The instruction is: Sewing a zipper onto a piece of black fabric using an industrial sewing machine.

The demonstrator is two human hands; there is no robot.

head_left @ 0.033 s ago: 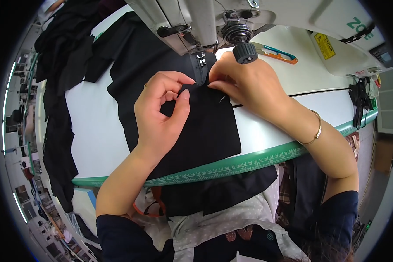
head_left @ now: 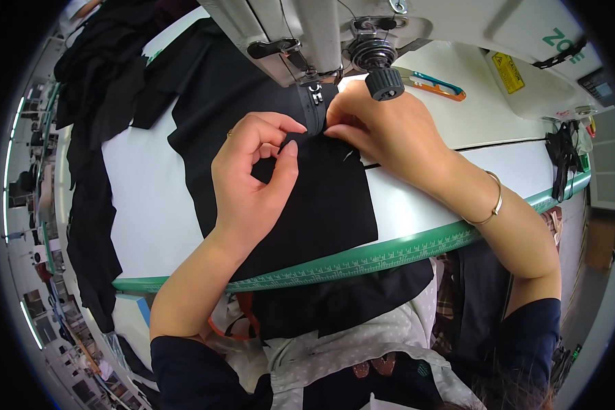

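Observation:
A large piece of black cloth [head_left: 314, 205] lies under the sewing machine's presser foot [head_left: 315, 91] and hangs over the table's front edge. Along its upper part runs a dark zipper [head_left: 310, 116], leading back to the foot. My left hand [head_left: 256, 160] is closed in a pinch left of the zipper, with a fold of the black cloth between thumb and fingers. On the other side my right hand [head_left: 386, 130] pinches the cloth edge close beside the zipper; its fingertips are partly hidden. A light thread end shows on the cloth below my right fingers.
The machine's head [head_left: 301, 34] and round tension knob [head_left: 385, 83] stand low over my right hand. Thread snips [head_left: 434, 85] with orange and teal handles lie behind it. More black fabric [head_left: 92, 171] is heaped at left. A green ruler strip [head_left: 403, 247] edges the table.

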